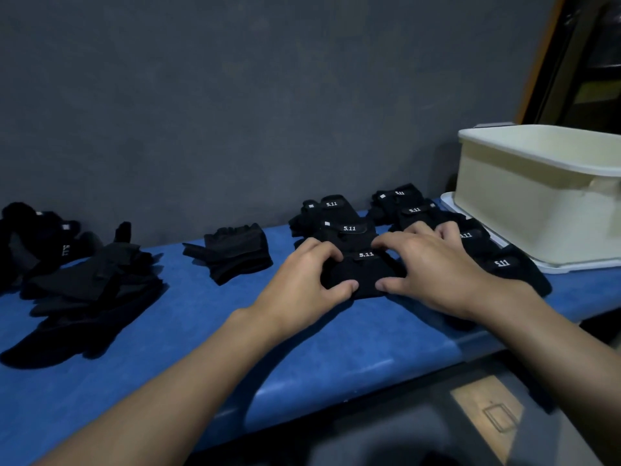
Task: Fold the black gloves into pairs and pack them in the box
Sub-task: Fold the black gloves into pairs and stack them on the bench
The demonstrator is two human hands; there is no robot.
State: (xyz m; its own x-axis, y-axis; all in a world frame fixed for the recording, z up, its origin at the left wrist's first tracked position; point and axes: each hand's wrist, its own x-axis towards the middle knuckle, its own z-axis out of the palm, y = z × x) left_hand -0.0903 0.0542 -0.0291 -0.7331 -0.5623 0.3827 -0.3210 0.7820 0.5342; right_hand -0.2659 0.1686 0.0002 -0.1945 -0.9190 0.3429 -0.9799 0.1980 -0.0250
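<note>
A folded pair of black gloves [361, 272] with a white "5.11" label lies on the blue table top [302, 348]. My left hand [302, 284] grips its left end, thumb at the near edge and fingers curled over the far edge. My right hand [433, 267] grips its right end the same way. Behind it lie several more folded labelled pairs [336, 216], and others sit to the right [504, 264]. A cream plastic box [537, 203] stands at the right on its lid.
A heap of loose black gloves [84, 280] covers the left of the table, and one folded glove [235, 252] lies in the middle. A grey wall runs close behind. The table's front edge drops to a dark floor.
</note>
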